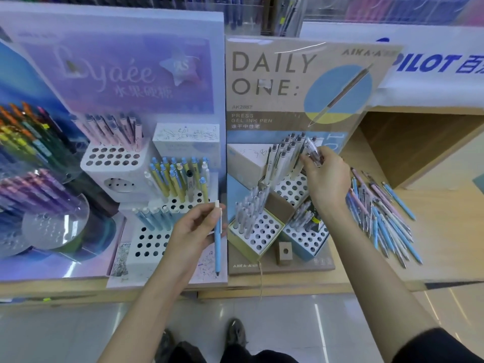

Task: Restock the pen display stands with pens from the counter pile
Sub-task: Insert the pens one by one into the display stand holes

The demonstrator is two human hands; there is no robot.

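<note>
Fingers [307, 161] of the right hand [324, 179] pinched round a clear pen [313, 150] at one o'clock in the Daily One stand [272, 100], probably best lowered tip-down into a free hole without knocking the grey pens [286, 150], left hand [193, 231] pinching a blue pen [218, 247], pile [382, 221] at three o'clock.

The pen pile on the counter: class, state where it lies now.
In the head view, the pen pile lies on the wooden counter at right, beside the Daily One stand.
</note>
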